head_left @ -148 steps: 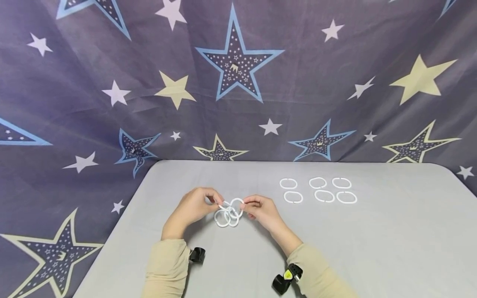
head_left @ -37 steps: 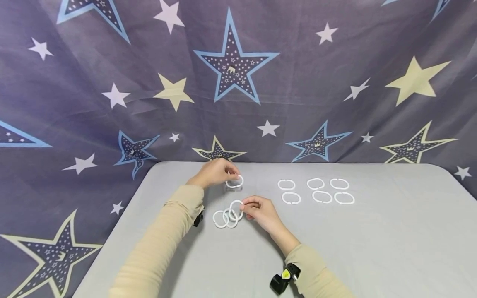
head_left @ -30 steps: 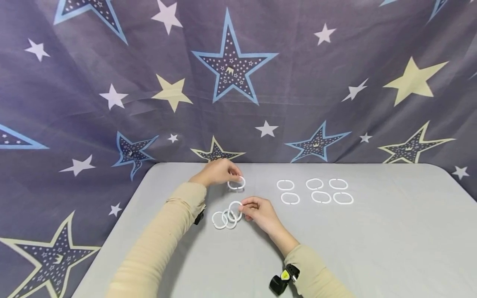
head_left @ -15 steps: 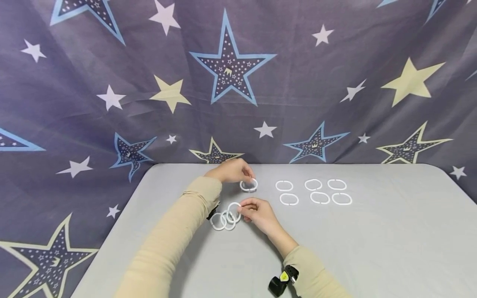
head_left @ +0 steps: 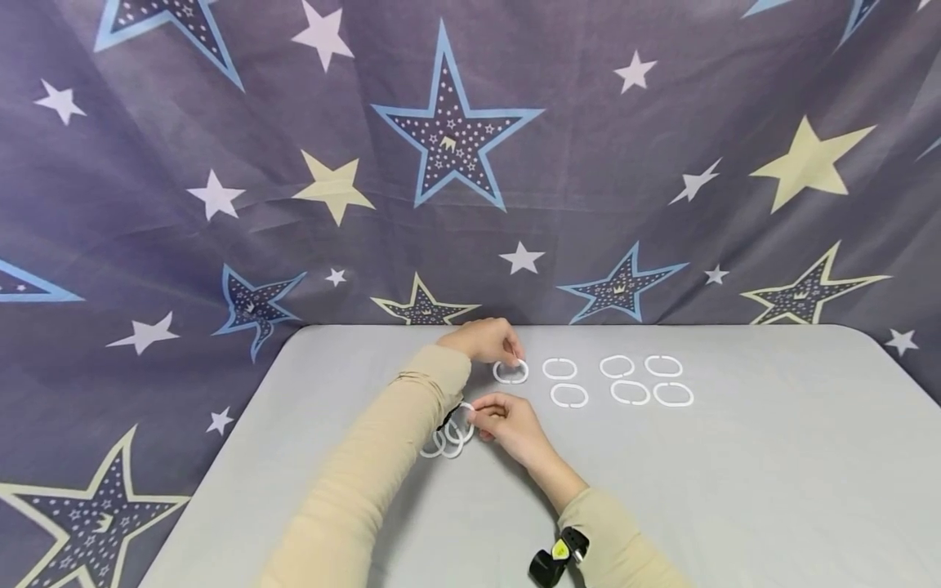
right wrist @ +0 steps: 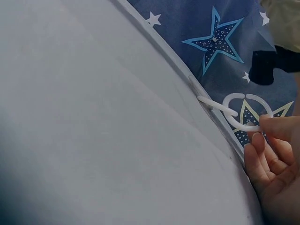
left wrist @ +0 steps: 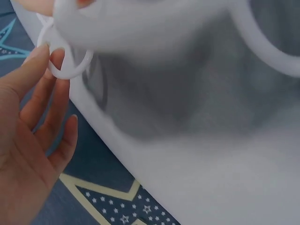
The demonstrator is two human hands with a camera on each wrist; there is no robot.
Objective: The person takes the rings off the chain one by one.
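Near the table's back edge, my left hand (head_left: 490,339) pinches a loose white oval link (head_left: 510,372) between thumb and finger. The same link (left wrist: 61,70) shows in the left wrist view, where the other fingers of that hand (left wrist: 35,136) are spread. Nearer the front, my right hand (head_left: 518,429) pinches the end link of a short chain of white links (head_left: 452,445). In the right wrist view this end link (right wrist: 229,101) has a small gap and is hooked through another link (right wrist: 215,106). My left sleeve partly hides the chain in the head view.
Several loose white links (head_left: 569,396) lie in two rows right of my left hand. The grey table (head_left: 735,490) ends against a dark star-patterned cloth (head_left: 559,204). Blurred white links (left wrist: 140,30) hang close to the left wrist camera.
My left hand was beside the right hand at the chain, then moved to the back holding a link. It has since slid right toward the loose rows. The right hand stays nearly still.
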